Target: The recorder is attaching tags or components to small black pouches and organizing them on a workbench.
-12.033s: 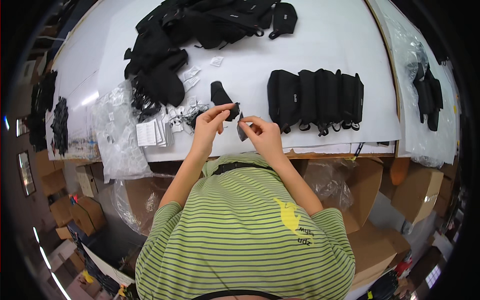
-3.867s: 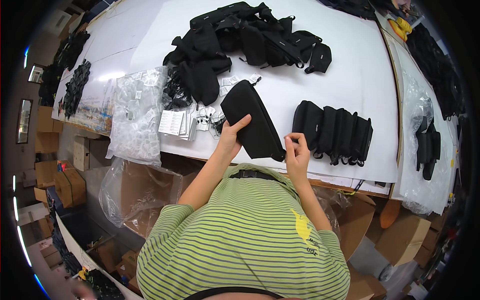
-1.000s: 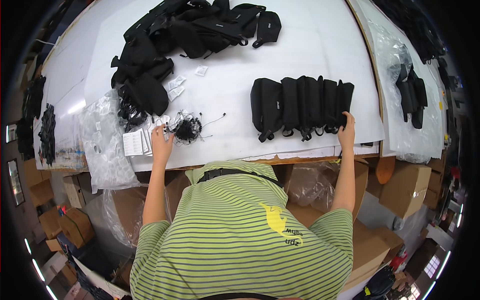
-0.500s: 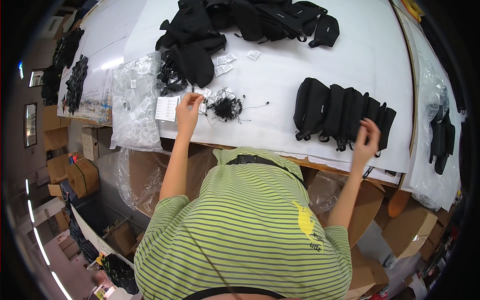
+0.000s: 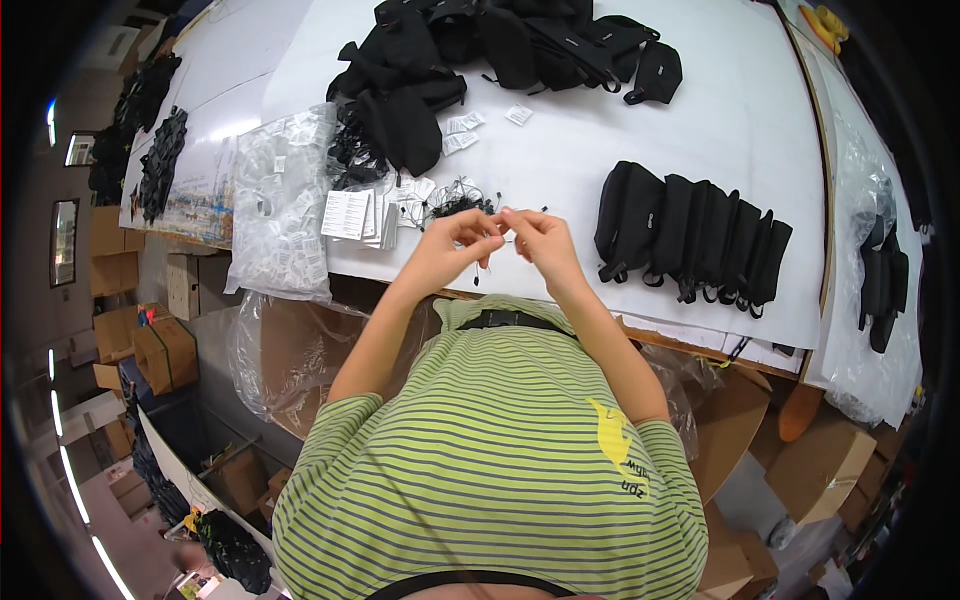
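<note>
My left hand (image 5: 447, 246) and my right hand (image 5: 546, 246) meet fingertip to fingertip above the table's near edge. Both are pinched closed. From the left fingers a thin black string (image 5: 476, 279) seems to dangle; whatever lies between the fingertips is too small to name. Just behind them is a tangled pile of black strings (image 5: 462, 196), partly covered by the hands. A stack of white printed cards (image 5: 352, 217) sits left of that pile. To the right, several black zip pouches (image 5: 630, 220) lie in an overlapping row.
A clear plastic bag of small white packets (image 5: 285, 200) lies on the left of the white table (image 5: 545, 150). Black pouches (image 5: 400, 125) are heaped at the back, with loose white packets (image 5: 462, 124) before them. Cardboard boxes (image 5: 820, 455) stand below on the right.
My right hand has left the pouch row and moved left to meet my left hand. My left hand has shifted right and nearer, away from the cards.
</note>
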A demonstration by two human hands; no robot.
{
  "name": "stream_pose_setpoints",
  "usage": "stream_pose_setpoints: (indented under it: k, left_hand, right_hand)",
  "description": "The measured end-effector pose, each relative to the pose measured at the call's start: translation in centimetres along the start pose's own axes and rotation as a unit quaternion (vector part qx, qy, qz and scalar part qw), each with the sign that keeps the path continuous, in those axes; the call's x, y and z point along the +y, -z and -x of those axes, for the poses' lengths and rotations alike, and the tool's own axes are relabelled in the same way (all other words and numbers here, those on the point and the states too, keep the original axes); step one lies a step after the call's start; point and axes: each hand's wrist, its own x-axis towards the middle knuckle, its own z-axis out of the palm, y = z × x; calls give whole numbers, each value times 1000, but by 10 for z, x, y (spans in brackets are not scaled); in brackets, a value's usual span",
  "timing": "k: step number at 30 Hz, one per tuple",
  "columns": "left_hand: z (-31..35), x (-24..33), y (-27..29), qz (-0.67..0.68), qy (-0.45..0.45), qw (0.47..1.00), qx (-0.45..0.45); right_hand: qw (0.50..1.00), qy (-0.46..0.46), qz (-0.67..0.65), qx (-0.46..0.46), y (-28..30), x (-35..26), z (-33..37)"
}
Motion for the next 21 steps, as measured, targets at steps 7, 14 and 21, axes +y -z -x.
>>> stream_pose_setpoints:
  k: [7,14,21]
  left_hand:
    - [1,-38,-11,-31,15,999,24]
    - [-22,-109,69,-373,-80,862,333]
    - [12,-160,187,-409,132,811,396]
  right_hand:
    - [957,130,-252,64,40,1,9]
    - [969,161,-140,122,57,-9,29]
    - [992,110,-30,58,61,11,35]
